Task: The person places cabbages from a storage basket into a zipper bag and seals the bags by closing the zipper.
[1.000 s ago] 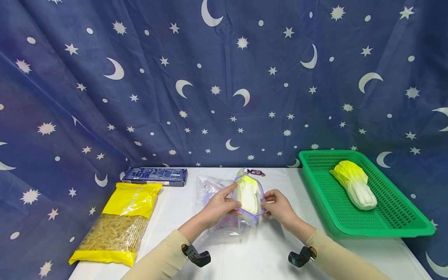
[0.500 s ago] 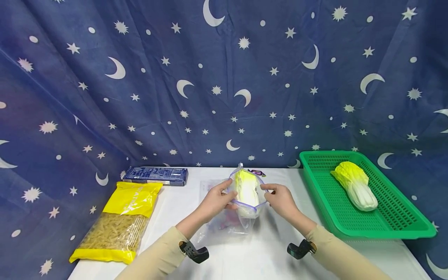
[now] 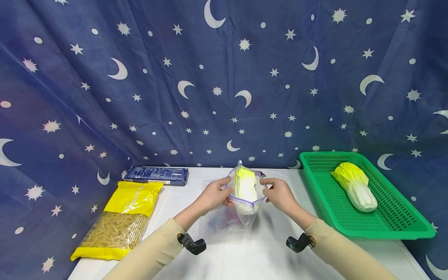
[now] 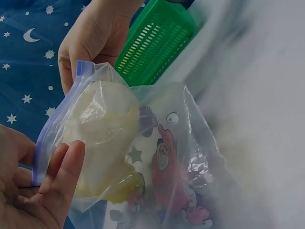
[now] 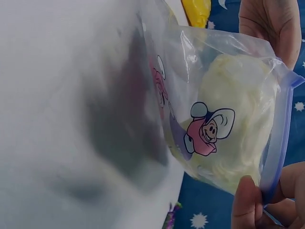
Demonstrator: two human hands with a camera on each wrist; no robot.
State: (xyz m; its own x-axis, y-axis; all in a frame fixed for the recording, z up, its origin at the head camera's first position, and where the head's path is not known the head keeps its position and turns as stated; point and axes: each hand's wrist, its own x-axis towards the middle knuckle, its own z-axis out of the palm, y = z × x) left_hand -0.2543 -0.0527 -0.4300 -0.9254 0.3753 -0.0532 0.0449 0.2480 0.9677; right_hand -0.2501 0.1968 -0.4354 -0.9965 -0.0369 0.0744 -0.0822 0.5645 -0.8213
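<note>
Both hands pinch the zip bag (image 3: 245, 202) rim: left hand (image 3: 213, 196) on its left edge, right hand (image 3: 280, 194) on its right edge. Cabbage (image 3: 245, 186) sits inside, bag lifted above white table (image 3: 245, 256). Second cabbage (image 3: 355, 186) lies in green basket (image 3: 385, 229), pasta bag (image 3: 122, 221) at left.

Small purple-wrapped candy (image 3: 260, 172) at 12 o'clock mostly hidden behind clear cartoon-print zip bag (image 3: 241, 202); white table (image 4: 267, 71) blurred in both wrist views.

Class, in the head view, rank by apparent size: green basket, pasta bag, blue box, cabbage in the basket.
1. green basket
2. pasta bag
3. blue box
4. cabbage

The blue box and cabbage look close, so their order is unsure.
</note>
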